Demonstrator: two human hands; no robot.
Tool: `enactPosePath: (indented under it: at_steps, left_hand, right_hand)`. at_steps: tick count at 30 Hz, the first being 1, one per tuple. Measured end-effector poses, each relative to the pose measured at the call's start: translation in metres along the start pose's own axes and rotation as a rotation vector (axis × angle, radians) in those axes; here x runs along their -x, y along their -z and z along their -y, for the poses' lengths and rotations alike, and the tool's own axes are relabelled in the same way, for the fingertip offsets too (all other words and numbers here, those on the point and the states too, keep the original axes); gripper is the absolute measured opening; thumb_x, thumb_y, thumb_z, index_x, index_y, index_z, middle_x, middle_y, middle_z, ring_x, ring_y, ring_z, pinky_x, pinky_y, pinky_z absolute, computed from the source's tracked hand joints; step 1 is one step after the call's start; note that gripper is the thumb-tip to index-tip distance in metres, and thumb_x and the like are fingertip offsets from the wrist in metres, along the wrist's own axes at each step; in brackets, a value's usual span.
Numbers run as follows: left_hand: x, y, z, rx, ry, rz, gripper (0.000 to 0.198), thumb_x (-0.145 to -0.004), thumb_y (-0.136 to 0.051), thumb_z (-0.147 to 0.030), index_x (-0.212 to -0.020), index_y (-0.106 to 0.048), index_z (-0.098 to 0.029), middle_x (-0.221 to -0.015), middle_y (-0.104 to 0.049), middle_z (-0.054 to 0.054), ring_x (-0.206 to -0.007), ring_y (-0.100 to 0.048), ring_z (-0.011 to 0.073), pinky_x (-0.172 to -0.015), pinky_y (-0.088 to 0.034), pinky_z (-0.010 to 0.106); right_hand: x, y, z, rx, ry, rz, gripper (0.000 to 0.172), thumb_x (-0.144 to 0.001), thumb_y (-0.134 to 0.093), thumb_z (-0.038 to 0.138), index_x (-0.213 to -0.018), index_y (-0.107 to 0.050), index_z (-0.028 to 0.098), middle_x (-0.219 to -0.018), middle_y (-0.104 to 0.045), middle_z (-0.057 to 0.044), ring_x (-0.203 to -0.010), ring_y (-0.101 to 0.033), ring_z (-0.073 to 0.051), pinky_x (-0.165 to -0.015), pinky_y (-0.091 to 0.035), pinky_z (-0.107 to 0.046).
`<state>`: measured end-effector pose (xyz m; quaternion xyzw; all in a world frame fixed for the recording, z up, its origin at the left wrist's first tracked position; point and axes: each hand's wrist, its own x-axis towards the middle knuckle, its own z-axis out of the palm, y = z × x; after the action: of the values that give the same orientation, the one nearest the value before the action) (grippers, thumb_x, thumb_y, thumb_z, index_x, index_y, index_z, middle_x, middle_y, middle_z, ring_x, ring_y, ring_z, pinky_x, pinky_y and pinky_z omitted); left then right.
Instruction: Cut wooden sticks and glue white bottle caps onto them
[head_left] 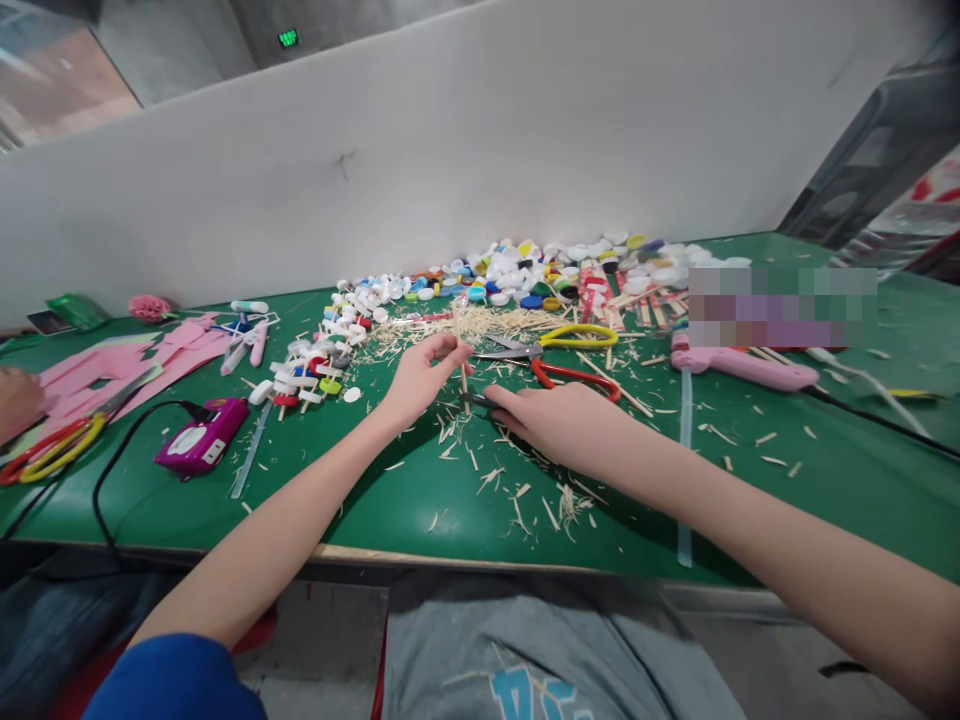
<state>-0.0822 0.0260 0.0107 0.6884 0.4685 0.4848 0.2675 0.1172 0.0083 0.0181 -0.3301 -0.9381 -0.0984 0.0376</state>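
Note:
My left hand (421, 376) pinches a thin wooden stick (460, 352) and holds it upright over the green table (420, 500). My right hand (559, 420) is closed round a small dark tool (475, 401) whose tip meets the lower part of the stick; I cannot make out what tool it is. Wood shavings (517, 490) lie scattered under and in front of both hands. Red-handled scissors (574, 376) lie just behind my right hand, and yellow-handled scissors (555, 338) lie behind those.
A heap of bottle caps (540, 270) runs along the white back wall. Caps on sticks (311, 370) lie at left centre, a magenta device (201, 436) with a black cable further left, pink paper (127, 365) beyond. A pink glue gun (742, 366) lies on the right.

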Motion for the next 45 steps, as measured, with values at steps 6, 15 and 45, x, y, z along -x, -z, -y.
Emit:
enactPosePath:
  at_steps: [6,15,45]
  left_hand:
    - [-0.001,-0.001,0.002,0.011,-0.007,0.004,0.019,-0.085,-0.055,-0.036,-0.076,-0.056,-0.019,-0.066,-0.066,0.0,-0.067,-0.061,0.0134,-0.069,-0.045,0.028]
    - [-0.001,-0.001,0.003,0.004,-0.009,0.005,0.02,-0.084,-0.056,-0.037,-0.077,-0.056,-0.019,-0.065,-0.065,-0.001,-0.067,-0.061,0.0136,-0.07,-0.045,0.028]
    - [0.0,-0.002,0.001,-0.022,0.001,-0.007,0.017,-0.084,-0.055,-0.036,-0.076,-0.055,-0.021,-0.067,-0.065,0.001,-0.065,-0.058,0.0136,-0.065,-0.044,0.028]
  right_hand:
    - [0.001,0.011,0.006,-0.011,0.0,0.046,0.027,-0.095,-0.029,0.028,-0.111,-0.049,0.02,-0.067,-0.063,-0.002,-0.049,-0.052,-0.014,-0.044,-0.015,-0.028]
    - [0.001,0.02,0.01,0.007,-0.016,0.096,0.026,-0.093,-0.032,0.025,-0.112,-0.05,0.019,-0.067,-0.064,-0.002,-0.053,-0.056,-0.016,-0.044,-0.016,-0.028]
    - [0.006,0.023,0.012,-0.034,-0.028,0.13,0.024,-0.092,-0.037,0.026,-0.104,-0.056,0.019,-0.064,-0.061,-0.002,-0.051,-0.054,-0.014,-0.045,-0.016,-0.027]
